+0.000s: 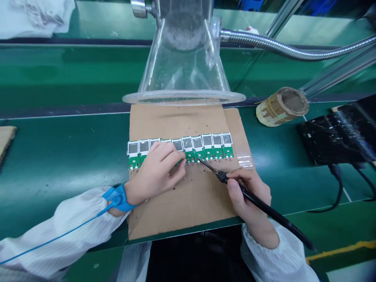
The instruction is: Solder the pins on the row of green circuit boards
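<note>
A row of several small green circuit boards (pixel 217 152) with white-framed grey screens lies across a cardboard sheet (pixel 188 203). My right hand (pixel 249 192) is closed around a black soldering iron (pixel 258 203), and the iron's tip points at the lower edge of a board right of the middle. Over the left part of the row rests my left hand (pixel 161 164), with a blue wrist strap (pixel 119 198) at its wrist. Its thumb and forefinger are pinched together beside the boards; what they hold, if anything, is hidden.
A clear fume hood (pixel 185 66) hangs above the cardboard's far edge, with a flexible metal hose (pixel 282 47) running right. At the right stand a round taped container (pixel 282 106) and a black box (pixel 337 133) with cables. White cloth or plastic (pixel 35 17) lies back left.
</note>
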Demonstrator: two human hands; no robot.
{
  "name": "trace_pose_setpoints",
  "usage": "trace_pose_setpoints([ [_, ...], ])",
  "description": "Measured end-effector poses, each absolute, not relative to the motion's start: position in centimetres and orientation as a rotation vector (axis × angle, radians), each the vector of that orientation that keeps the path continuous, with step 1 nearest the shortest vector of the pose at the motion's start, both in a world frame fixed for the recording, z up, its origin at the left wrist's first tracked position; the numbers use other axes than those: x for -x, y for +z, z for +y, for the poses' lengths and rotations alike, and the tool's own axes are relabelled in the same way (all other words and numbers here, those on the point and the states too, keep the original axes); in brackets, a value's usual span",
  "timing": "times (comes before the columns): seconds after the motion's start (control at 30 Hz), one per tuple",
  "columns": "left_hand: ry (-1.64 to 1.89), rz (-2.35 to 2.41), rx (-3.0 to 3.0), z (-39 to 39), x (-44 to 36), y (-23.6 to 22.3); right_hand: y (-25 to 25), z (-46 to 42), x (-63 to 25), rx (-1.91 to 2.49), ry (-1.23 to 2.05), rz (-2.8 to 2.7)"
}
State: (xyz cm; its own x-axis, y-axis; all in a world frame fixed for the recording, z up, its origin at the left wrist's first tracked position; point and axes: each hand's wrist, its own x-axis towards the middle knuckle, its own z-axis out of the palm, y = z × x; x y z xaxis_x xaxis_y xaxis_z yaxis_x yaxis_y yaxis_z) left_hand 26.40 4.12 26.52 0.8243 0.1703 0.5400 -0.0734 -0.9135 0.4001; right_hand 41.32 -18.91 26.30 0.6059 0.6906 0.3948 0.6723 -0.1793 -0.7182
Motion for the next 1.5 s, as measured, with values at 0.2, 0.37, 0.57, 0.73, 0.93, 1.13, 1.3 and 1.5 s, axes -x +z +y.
trace_pose_setpoints([
  [0.2, 0.824, 0.065, -2.589, 4.1, -26.4, 26.7, 26.3, -18.9, -41.3, 1.886, 0.020, -1.103],
  [0.37, 0.841, 0.054, -2.598, 4.1, -26.5, 26.5, 26.3, -18.9, -41.3, 1.872, 0.032, -1.097],
  [0.57, 0.829, 0.067, -2.603, 4.2, -26.5, 26.5, 26.2, -18.8, -41.4, 1.879, 0.022, -1.103],
  [0.73, 0.814, 0.058, -2.636, 4.2, -26.5, 26.4, 26.4, -18.7, -41.4, 1.869, 0.021, -1.101],
  [0.93, 0.826, 0.036, -2.625, 4.1, -26.4, 26.3, 25.6, -19.3, -41.3, 1.833, 0.022, -1.049],
  [1.13, 0.869, -0.147, -2.484, 3.9, -25.7, 27.0, 25.2, -19.6, -41.5, 1.707, -0.132, -1.008],
  [1.3, 0.713, -0.313, -2.429, 3.0, -24.8, 28.6, 27.7, -18.3, -40.4, 1.805, -0.200, -1.206],
  [1.5, 0.601, -0.204, -2.286, 2.1, -24.9, 29.7, 27.8, -15.9, -38.5, 1.742, -0.111, -1.354],
])
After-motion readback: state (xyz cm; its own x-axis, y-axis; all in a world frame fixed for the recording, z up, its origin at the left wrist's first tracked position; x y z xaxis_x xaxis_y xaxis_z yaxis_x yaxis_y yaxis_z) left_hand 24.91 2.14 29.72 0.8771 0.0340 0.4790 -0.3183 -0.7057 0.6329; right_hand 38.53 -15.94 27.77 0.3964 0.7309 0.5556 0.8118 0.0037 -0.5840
